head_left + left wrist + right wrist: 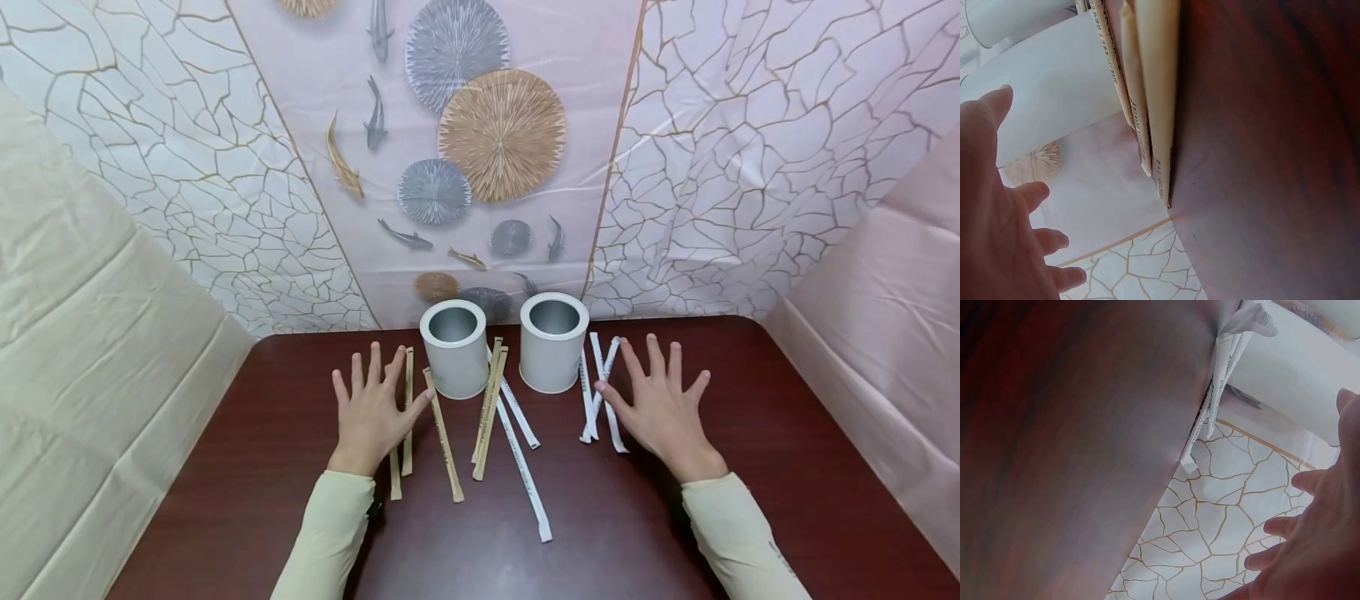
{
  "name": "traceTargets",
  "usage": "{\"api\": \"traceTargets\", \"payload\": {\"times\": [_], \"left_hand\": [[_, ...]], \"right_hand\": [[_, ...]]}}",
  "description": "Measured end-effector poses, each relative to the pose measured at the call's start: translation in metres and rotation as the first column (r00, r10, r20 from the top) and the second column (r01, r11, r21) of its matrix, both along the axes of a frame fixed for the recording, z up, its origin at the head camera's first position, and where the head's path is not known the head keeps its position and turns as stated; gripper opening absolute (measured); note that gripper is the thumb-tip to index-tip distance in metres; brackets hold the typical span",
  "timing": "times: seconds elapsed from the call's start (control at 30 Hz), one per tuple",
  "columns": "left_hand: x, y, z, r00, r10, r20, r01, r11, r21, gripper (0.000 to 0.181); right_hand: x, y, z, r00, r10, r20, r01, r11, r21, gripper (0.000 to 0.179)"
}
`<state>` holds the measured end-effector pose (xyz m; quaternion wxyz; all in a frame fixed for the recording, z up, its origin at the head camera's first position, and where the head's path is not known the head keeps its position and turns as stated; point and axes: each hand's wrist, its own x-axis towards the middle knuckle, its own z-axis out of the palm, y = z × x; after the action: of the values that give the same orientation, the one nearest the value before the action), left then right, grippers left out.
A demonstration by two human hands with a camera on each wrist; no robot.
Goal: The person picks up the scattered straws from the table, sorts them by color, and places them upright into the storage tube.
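My left hand (370,423) is spread, fingers straight, over the left side of the table, overlapping two brown paper-wrapped sticks (408,417) in the head view. It holds nothing. A further brown wrapped stick (444,437) lies just right of its thumb. My right hand (666,410), also spread and holding nothing, is beside several white paper-wrapped sticks (597,400), its thumb tip overlapping them. Between the hands stand two white cans with open tops, the left can (459,367) and the right can (552,358). Brown sticks (491,408) and white sticks (522,467) lie crossed between and in front of them.
The dark red table (465,558) has its back edge against a patterned cloth (480,250). Pale cloth walls stand on the left (112,375) and right (877,375). Both cans are near the back edge.
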<state>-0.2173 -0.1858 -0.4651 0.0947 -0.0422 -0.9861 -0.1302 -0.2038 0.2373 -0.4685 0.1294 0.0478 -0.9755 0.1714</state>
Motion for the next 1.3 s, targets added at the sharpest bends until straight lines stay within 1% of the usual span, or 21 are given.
{"api": "traceTargets", "payload": {"times": [0.13,0.23,0.3,0.4,0.47,0.57,0.7,0.8,0.87,1.0,1.13,1.2,1.3], "left_hand": [[-0.001,0.001,-0.001,1.000,0.002,0.009,-0.002,1.000,0.009,0.090],[0.000,0.001,0.000,1.000,0.008,0.009,-0.008,1.000,0.013,0.089],[0.002,0.001,0.000,1.000,0.006,0.009,-0.006,1.000,0.016,0.089],[0.003,0.003,0.000,1.000,-0.002,0.014,0.002,1.000,0.010,0.089],[0.005,0.006,-0.001,1.000,-0.006,0.023,0.006,1.000,0.005,0.090],[0.005,0.009,-0.002,0.999,-0.009,0.033,0.009,1.000,0.007,0.090],[0.005,0.010,-0.002,0.999,-0.013,0.030,0.013,1.000,0.017,0.090],[0.004,0.010,-0.001,1.000,-0.016,0.010,0.016,1.000,0.019,0.089],[0.006,0.008,-0.001,1.000,-0.017,0.006,0.017,1.000,0.022,0.089],[0.009,0.007,-0.001,0.999,-0.022,0.033,0.021,1.000,0.023,0.090],[0.010,0.007,-0.002,0.998,-0.024,0.060,0.023,1.000,0.021,0.091],[0.008,0.008,-0.003,0.997,-0.024,0.066,0.023,0.999,0.022,0.091],[0.004,0.010,-0.003,0.998,-0.029,0.062,0.027,0.999,0.033,0.089]], "right_hand": [[0.000,0.003,0.000,1.000,-0.002,0.002,0.002,1.000,0.008,0.088],[-0.001,0.002,0.000,1.000,0.004,-0.005,-0.004,1.000,-0.006,0.087],[-0.001,0.001,0.000,1.000,0.013,-0.023,-0.014,1.000,-0.023,0.085],[-0.002,0.000,0.001,0.998,0.039,-0.053,-0.043,0.996,-0.078,0.080],[-0.003,0.000,0.002,0.995,0.068,-0.072,-0.077,0.988,-0.136,0.076],[-0.005,-0.001,0.005,0.989,0.117,-0.088,-0.134,0.966,-0.221,0.072],[-0.011,-0.008,0.018,0.978,0.179,-0.106,-0.203,0.934,-0.295,0.069],[-0.019,-0.016,0.033,0.968,0.226,-0.107,-0.248,0.916,-0.315,0.068],[-0.025,-0.023,0.042,0.960,0.262,-0.100,-0.280,0.905,-0.320,0.069],[-0.042,-0.036,0.054,0.941,0.324,-0.092,-0.337,0.889,-0.310,0.074],[-0.063,-0.041,0.058,0.930,0.360,-0.070,-0.365,0.891,-0.270,0.080],[-0.072,-0.041,0.059,0.926,0.373,-0.053,-0.374,0.893,-0.249,0.082],[-0.083,-0.040,0.057,0.919,0.392,-0.043,-0.391,0.890,-0.234,0.082]]}}
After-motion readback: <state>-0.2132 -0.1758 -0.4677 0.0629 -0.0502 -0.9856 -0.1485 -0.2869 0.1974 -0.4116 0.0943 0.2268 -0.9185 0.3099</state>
